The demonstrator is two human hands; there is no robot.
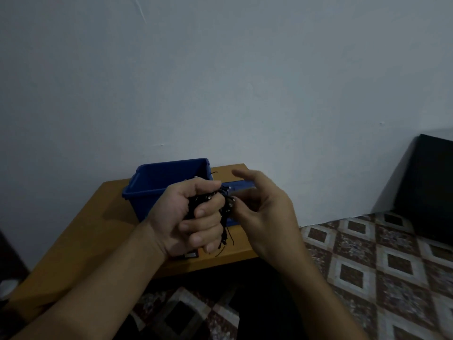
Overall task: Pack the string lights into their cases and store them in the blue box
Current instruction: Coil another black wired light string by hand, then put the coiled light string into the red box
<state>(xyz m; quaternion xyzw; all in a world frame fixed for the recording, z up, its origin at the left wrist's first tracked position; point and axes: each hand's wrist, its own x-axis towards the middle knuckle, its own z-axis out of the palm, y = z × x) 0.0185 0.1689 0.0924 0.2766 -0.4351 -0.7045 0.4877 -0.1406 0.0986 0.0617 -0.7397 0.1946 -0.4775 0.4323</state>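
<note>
Two hands above the bench [81, 229], before the blue box [157, 177]: left hand [186, 217], grip clamped round bundled string lights [226, 204]; right hand [267, 217], grip apart, fingertips perhaps brushing a strand.

Left forearm [110, 290] bare, enters from lower left, angled up toward centre. Left hand [193, 217] in tight fist, fingers curled round dark bundle of string lights [224, 204], knuckles toward camera, thumb on top. Right forearm [318, 290] bare, enters from lower right. Right hand [264, 217] just beside left, palm facing left, index extended, other fingers loosely curled at bundle; motion-blurred, pinch on strand unclear.
</note>
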